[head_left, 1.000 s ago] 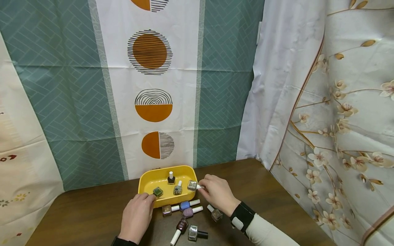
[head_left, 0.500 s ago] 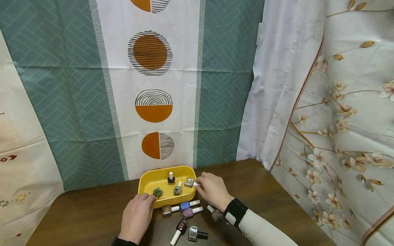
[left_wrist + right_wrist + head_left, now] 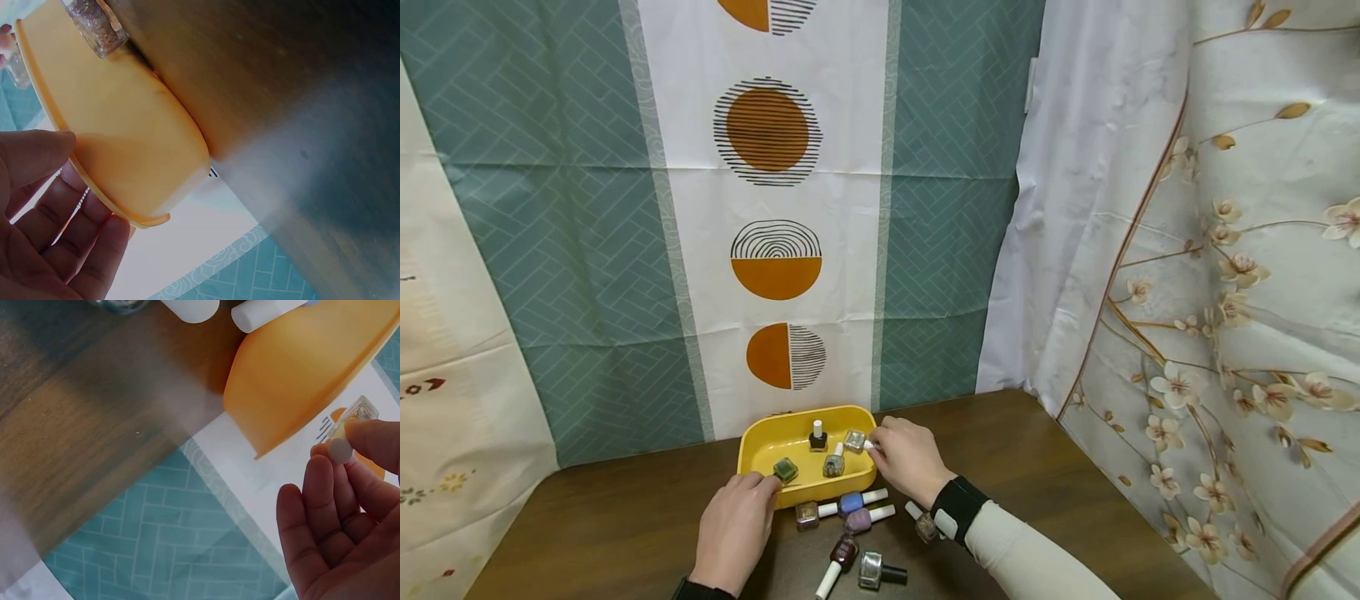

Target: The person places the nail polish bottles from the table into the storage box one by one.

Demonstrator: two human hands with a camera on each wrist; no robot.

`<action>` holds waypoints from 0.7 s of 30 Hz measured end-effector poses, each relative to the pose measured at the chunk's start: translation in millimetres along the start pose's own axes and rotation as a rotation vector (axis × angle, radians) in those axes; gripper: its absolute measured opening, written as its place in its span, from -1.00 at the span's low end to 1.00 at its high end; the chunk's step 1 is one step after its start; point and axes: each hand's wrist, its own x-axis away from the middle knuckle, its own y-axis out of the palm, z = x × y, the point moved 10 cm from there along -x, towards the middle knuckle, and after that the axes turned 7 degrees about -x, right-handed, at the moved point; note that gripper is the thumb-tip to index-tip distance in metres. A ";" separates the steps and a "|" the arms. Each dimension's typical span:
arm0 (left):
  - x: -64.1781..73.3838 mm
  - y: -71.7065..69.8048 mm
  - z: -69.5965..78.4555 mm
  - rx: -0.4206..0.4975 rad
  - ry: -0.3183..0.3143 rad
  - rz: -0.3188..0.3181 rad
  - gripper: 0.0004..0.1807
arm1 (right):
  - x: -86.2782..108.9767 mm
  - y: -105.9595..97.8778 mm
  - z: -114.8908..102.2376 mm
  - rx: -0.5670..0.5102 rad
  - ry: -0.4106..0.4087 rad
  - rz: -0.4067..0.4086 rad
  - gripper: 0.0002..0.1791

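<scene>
A yellow tray (image 3: 752, 454) stands on the table near the curtain. My left hand (image 3: 736, 527) grips its near left rim, thumb (image 3: 37, 153) outside and fingers curled to the inner side. My right hand (image 3: 912, 460) pinches the white cap (image 3: 340, 450) of a clear-glass nail polish bottle (image 3: 854, 441) with silvery contents, tilted over the tray's right part. Inside the tray are a black nail polish bottle (image 3: 817, 440) standing upright, a grey glittery one (image 3: 833, 463) and a green one (image 3: 786, 471) right by my left fingertips, its cap hidden.
Before the tray lie a bronze bottle (image 3: 807, 515), a blue one (image 3: 851, 502) and a mauve one (image 3: 857, 521). Nearer are a dark red bottle (image 3: 844, 550) and a silver one with a black cap (image 3: 871, 570). A brown glitter bottle (image 3: 925, 527) lies beneath my right wrist.
My right hand has moved left and inward, bringing the silvery bottle from the tray's right rim to beside the grey glittery one. The left hand keeps its hold on the rim.
</scene>
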 end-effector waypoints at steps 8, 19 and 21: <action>0.1 1.7 -0.9 -0.005 -0.015 -0.008 -0.86 | -5.1 9.0 0.5 0.021 0.007 -0.021 -0.88; 0.1 0.6 -0.9 -0.004 -0.009 0.003 -0.88 | -11.7 19.9 2.4 0.023 0.022 -0.041 -0.88; 0.5 -0.5 -0.9 -0.005 -0.006 0.012 -0.88 | -13.7 20.9 2.0 0.027 0.023 -0.042 -0.88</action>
